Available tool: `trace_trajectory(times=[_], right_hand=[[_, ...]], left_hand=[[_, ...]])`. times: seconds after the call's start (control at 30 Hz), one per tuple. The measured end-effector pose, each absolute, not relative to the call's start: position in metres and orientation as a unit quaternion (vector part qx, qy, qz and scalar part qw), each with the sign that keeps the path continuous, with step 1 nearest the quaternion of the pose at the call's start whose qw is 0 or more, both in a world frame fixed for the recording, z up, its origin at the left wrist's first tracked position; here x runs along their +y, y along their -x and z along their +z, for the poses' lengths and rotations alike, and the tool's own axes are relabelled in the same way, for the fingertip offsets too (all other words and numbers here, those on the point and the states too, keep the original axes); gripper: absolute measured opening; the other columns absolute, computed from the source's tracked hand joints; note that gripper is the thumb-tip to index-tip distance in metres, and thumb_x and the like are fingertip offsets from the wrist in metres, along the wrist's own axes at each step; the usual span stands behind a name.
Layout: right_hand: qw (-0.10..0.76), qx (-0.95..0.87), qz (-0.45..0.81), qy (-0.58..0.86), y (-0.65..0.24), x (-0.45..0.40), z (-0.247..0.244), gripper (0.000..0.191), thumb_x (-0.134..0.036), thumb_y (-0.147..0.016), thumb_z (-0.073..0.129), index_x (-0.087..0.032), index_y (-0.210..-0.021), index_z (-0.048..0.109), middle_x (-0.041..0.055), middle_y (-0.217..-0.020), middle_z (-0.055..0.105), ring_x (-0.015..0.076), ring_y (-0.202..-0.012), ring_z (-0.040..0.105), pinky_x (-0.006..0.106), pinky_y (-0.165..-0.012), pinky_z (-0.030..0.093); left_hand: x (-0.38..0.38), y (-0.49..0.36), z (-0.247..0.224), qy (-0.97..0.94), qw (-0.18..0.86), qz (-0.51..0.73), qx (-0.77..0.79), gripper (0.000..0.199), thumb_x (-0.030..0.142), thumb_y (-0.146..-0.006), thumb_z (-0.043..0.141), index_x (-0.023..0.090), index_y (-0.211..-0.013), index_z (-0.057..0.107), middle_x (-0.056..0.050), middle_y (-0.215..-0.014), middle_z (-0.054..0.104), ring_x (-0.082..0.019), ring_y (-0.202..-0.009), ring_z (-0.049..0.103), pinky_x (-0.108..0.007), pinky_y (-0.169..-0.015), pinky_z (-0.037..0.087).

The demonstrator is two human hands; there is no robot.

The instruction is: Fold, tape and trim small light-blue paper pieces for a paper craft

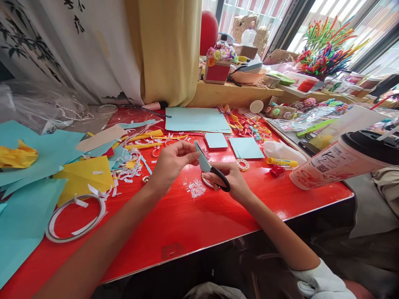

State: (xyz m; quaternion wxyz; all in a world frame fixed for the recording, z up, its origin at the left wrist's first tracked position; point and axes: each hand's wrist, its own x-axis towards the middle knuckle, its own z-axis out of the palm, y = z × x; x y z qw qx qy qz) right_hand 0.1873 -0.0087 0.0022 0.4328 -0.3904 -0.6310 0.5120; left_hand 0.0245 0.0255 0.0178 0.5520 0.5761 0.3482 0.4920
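Note:
My left hand [177,162] pinches a small piece of light blue paper [204,162] between thumb and fingers, above the middle of the red table [187,224]. In my right hand [232,180] are scissors with black handles [222,177]. Their blades are at the paper, largely hidden by it, so I cannot tell how far they are apart. White paper scraps [196,188] lie just below the hands. Behind the hands sit a stack of small blue paper squares [215,140] and some larger blue squares [246,148].
A wide blue sheet stack [196,119] lies at the back. On the left are a tape roll [102,211], yellow paper [84,176] and blue sheets [28,224]. To the right stand a drink cup [336,160] and a yellow glue stick [282,162]. Craft supplies crowd the windowsill [215,89].

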Motion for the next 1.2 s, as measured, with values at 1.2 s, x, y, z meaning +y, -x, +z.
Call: trace_trajectory(times=[1.2], right_hand=[[0.43, -0.702, 0.261, 0.505, -0.206, 0.005, 0.003, 0.057, -0.039, -0.064, 0.068, -0.026, -0.115, 0.047, 0.0047, -0.11, 0.053, 0.0195, -0.095, 0.05, 0.033, -0.078, 0.04]], left_hand=[[0.033, 0.008, 0.048, -0.729, 0.456, 0.325, 0.394, 0.018, 0.031, -0.071, 0.06, 0.02, -0.084, 0.062, -0.001, -0.079, 0.061, -0.012, -0.069, 0.057, -0.025, -0.064, 0.046]])
